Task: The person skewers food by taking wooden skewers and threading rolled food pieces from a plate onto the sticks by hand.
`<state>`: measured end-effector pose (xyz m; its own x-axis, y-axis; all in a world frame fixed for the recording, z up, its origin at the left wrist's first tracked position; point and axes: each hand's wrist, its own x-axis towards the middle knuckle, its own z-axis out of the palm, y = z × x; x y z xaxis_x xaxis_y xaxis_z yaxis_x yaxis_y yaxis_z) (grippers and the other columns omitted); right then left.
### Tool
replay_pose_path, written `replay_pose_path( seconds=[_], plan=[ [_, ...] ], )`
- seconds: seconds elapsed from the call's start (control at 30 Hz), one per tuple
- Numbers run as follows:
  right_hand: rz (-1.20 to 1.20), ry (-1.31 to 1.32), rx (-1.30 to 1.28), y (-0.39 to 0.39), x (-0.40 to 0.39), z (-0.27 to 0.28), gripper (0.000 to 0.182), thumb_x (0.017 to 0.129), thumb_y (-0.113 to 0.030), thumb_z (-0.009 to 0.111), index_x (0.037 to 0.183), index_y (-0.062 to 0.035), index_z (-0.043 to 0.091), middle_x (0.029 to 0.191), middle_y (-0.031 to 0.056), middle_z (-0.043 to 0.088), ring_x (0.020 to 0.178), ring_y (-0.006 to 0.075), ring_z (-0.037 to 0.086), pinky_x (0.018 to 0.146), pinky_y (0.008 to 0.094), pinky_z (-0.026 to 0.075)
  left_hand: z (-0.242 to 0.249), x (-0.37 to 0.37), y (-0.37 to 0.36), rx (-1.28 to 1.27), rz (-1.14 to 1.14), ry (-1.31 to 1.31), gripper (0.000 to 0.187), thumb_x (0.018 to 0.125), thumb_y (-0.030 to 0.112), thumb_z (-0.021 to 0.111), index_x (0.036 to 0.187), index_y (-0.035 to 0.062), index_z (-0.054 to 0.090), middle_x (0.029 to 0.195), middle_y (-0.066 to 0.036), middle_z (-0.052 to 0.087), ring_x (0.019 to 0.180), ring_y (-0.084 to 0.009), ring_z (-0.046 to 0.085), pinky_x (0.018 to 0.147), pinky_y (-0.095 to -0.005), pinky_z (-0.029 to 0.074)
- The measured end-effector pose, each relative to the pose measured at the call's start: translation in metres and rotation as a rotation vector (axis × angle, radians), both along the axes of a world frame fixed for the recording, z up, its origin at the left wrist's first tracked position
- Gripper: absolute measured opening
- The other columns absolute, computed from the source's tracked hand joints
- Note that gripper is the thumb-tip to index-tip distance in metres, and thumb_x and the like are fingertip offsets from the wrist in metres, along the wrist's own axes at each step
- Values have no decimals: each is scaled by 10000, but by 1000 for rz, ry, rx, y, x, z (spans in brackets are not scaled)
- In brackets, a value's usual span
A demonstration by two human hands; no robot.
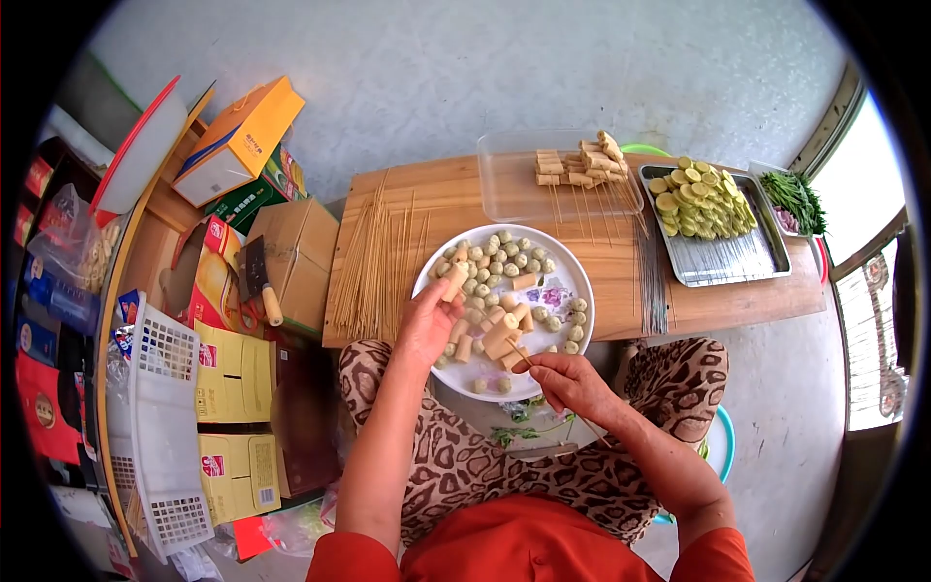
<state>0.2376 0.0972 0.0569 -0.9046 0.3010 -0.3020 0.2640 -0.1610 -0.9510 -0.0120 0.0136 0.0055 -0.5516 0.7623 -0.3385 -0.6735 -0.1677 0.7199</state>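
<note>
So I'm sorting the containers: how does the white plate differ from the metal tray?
The white plate is round; the metal tray is rectangular. The plate holds pale cylinders and small balls; the tray holds yellow-green slices piled at its far end. The left hand reaches into the plate; no hand touches the tray. Both sit on the wooden board.

wooden table (621, 281) with plate (572, 276), trays, skewers (373, 257)
</note>
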Motion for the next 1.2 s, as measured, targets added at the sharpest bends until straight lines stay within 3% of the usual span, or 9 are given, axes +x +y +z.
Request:
replay_pose_path(
  seconds=[0.63, 0.73, 0.8, 0.9, 1.2],
  plan=[
    [-26, -2, 26, -1, -8, 0, 282, 995, -188, 429, 1144, -18, 597, 480, -34, 411, 424, 48, 391, 447, 215, 327, 6, 13, 1, -11, -118, -16, 239, 854, 176, 671, 1036, 34, 608, 828, -24, 577, 735, -125, 533, 684, -275, 458],
    [-37, 2, 35, -1, -11, 0, 280, 996, -186, 425, 1139, -18, 598, 485, -32, 413, 431, 49, 389, 450, 216, 328, 3, 15, 1, -16, -165, -11, 235, 843, 164, 683, 1035, 41, 624, 889, -27, 613, 773, -128, 558, 704, -280, 464],
    [-48, 7, 39, 0, -13, -3, 280, 996, -185, 423, 1136, -18, 599, 488, -31, 415, 434, 49, 390, 451, 215, 328, 3, 19, 2, -23, -223, -4, 312, 819, 175, 712, 1078, 20, 636, 1033, -70, 649, 917, -153, 607, 836, -307, 497],
    [-72, 21, 37, 1, -17, -10, 278, 999, -182, 416, 1132, -17, 595, 505, -28, 419, 443, 50, 393, 456, 213, 331, 9, 26, 2, -31, -332, 37, 340, 826, 202, 704, 1090, 3, 626, 1063, -94, 644, 980, -178, 610, 881, -341, 488],
    [-131, 38, 0, 1, -21, -8, 244, 973, -141, 438, 1067, 4, 609, 535, -15, 454, 448, 55, 417, 449, 219, 335, -3, 28, 8, -31, -337, 72, 370, 820, 242, 714, 1095, 11, 624, 1050, -87, 650, 951, -178, 624, 824, -336, 510]
  ],
)
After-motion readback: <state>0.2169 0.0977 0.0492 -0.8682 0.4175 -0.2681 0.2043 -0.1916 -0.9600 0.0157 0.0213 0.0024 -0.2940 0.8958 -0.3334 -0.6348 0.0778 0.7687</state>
